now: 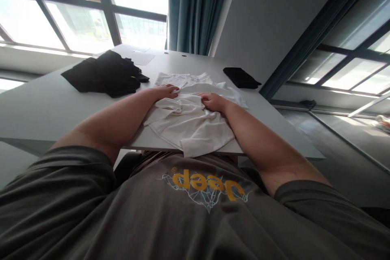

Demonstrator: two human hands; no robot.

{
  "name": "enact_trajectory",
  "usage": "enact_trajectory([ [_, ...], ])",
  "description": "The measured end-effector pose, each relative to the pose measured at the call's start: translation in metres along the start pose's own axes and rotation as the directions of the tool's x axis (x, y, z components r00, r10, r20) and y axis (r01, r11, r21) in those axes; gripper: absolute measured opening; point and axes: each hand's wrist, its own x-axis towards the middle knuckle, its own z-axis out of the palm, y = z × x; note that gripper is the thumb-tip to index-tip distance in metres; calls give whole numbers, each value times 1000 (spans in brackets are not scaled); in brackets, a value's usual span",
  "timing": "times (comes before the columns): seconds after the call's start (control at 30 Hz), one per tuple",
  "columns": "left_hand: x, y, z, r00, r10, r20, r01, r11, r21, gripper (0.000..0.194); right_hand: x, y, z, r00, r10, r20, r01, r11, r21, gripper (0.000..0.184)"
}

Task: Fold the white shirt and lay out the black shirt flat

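A white shirt lies rumpled on the table in front of me, with its near edge hanging at the table's front edge. My left hand is on the left side of the shirt, a fold of cloth between thumb and fingers. On the right side, my right hand has its fingers curled into the fabric, their tips partly hidden by the folds. Both hands rest low against the cloth, a short way apart. Beyond them, the far part of the shirt lies spread on the tabletop.
The white table carries a loose heap of black clothing at the left and a neatly folded black cloth at the right. Pale sheets lie at the back. A blue curtain and windows stand behind.
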Motion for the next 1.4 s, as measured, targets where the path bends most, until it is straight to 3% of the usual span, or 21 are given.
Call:
enact_trajectory([
  [0.3, 1, -1, 0, 1000, 22, -4, -22, 1000, -5, 79, -1, 0, -1, 1000, -7, -3, 7, 999, 51, 33],
  [1.4, -1, 3, -3, 1000, 0, 7, -1, 999, 35, 75, -1, 2, -1, 999, -41, 9, 41, 999, -15, 37],
])
